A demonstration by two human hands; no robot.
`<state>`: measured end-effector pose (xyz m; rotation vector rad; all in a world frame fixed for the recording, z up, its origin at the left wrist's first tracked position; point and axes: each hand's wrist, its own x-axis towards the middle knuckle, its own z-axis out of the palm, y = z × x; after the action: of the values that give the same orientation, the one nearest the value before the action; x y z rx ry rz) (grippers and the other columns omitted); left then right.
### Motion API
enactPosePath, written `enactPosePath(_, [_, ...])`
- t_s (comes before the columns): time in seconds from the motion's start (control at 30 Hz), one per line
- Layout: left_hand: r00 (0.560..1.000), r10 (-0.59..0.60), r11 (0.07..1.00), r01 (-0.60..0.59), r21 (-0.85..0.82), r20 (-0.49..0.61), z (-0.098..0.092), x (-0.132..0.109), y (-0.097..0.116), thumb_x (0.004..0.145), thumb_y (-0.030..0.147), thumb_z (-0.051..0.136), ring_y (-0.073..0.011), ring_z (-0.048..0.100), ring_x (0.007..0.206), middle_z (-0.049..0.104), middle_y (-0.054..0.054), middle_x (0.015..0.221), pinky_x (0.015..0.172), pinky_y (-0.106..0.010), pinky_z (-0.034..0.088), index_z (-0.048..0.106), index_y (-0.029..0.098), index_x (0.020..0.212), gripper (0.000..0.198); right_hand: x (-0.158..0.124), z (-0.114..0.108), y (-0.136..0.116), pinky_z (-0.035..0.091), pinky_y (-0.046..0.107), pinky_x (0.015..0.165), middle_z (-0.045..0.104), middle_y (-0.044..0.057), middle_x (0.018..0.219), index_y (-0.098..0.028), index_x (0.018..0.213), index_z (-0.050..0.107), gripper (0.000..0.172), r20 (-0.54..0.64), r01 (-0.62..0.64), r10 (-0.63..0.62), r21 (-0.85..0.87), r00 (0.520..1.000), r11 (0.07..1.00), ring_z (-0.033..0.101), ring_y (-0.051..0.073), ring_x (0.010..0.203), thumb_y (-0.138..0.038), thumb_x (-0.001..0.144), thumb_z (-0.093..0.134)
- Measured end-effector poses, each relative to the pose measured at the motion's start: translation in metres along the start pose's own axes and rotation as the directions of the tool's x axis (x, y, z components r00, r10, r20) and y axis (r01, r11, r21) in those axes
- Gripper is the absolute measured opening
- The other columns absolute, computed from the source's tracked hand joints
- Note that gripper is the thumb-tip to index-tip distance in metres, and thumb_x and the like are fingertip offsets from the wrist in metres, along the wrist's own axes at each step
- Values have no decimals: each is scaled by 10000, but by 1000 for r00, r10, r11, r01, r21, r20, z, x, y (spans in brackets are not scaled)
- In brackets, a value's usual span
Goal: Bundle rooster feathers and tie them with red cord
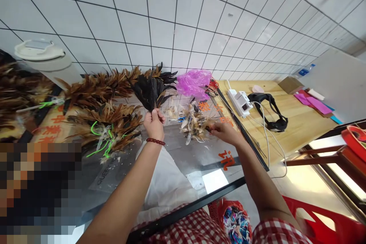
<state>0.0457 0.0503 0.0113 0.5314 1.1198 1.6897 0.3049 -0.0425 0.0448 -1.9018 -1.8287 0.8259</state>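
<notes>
Our left hand [154, 124] grips the black feather bundle [151, 90], its plumes fanning away from us, while our right hand [223, 132], nearer the pale feathers [195, 125] on the bench [210, 155], pinches their right edge.

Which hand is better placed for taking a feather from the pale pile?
Probably the right hand: it is at the pale pile, while the left hand grips the black feather bunch.

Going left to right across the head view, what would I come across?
White-lidded container, left hand holding black feathers, purple plastic bag, right hand, black strap, pink sheet.
</notes>
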Motion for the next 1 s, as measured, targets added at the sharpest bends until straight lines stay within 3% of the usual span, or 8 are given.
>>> enactPosePath(0.1, [1000,7,1000,-7,-6,14,0,0,-2,833,326,577,-45,454,396,510,58,524,390,-161,307,542,153,767,189,-7,-6,-3,362,245,544,597,-19,661,-183,838,592,218,34,-31,16,540,999,841,496,108,559,-348,724,678])
enactPosePath(0.17, [1000,14,1000,-14,-9,22,0,0,-3,837,318,572,-44,453,394,507,59,520,389,-161,306,543,152,770,182,-11,-10,-8,375,234,544,598,-32,685,-187,975,599,382,57,-47,9,709,998,703,512,100,571,-315,652,758])
enactPosePath(0.27, [1000,6,1000,-6,-13,28,0,-1,-2,835,323,574,-42,454,396,502,62,518,389,-157,310,544,153,774,184,-15,-10,-15,394,226,557,593,-46,697,-217,1102,594,554,88,-62,-14,799,996,598,538,102,605,-222,589,804])
enactPosePath(0.47, [999,-20,1000,20,7,33,1,-4,-1,829,330,574,-51,461,399,508,58,523,386,-168,316,548,155,773,185,-11,0,-19,451,249,660,650,-9,812,-217,1014,665,432,64,-84,55,807,996,585,587,108,703,-273,606,797])
enactPosePath(0.57, [999,-19,1000,18,9,40,1,-5,-1,828,328,575,-50,461,396,507,61,522,384,-166,316,547,155,775,184,-8,-4,-15,462,280,666,667,30,882,-210,1026,665,417,7,-84,111,703,994,707,597,135,725,-426,675,731])
enactPosePath(0.67, [999,-22,1000,22,0,44,1,-6,0,833,315,567,-47,455,391,507,63,520,380,-164,314,541,153,768,176,-16,-12,-11,440,284,656,678,66,924,-191,1015,675,394,-120,-100,132,239,984,966,602,167,751,-427,700,694])
enactPosePath(0.8, [999,-33,999,33,5,42,2,-7,0,838,306,558,-49,456,390,510,62,522,379,-165,316,546,151,772,169,-37,-4,-18,372,261,612,682,65,746,-167,720,680,155,10,-148,164,-381,986,913,591,166,685,-318,727,648])
enactPosePath(1.0, [988,-49,999,46,22,149,2,-15,-5,811,343,603,-60,487,415,543,50,546,392,-170,348,563,150,771,202,-60,9,-40,347,238,577,636,26,663,-176,695,625,119,195,40,24,-319,980,947,554,122,615,-143,751,525])
